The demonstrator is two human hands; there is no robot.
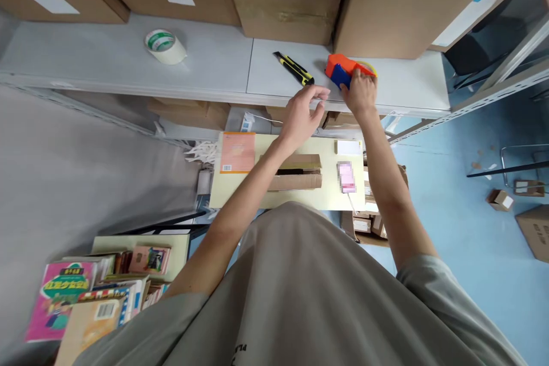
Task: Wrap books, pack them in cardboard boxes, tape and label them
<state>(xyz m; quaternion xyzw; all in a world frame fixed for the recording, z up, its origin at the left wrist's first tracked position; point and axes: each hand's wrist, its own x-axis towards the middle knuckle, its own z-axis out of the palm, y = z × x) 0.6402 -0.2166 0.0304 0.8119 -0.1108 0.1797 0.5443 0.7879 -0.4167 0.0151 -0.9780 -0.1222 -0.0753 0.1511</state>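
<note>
On the grey shelf (206, 60), my right hand (361, 91) is closed on an orange and blue tape dispenser (341, 63); a yellow-edged roll shows at its right end. My left hand (302, 111) reaches up to the shelf's front edge, fingers apart and holding nothing. Just above its fingertips lies a black and yellow utility knife (294, 68) on the shelf. Farther left stands a roll of clear tape (165, 47) with a green and white core.
Cardboard boxes (287, 11) line the back of the shelf. Below, a pale table (274, 202) carries an opened carton (295, 183), a pink booklet (237, 152), a pixelated pink item (346, 177) and a white box (348, 147). Books (64, 297) are piled at lower left.
</note>
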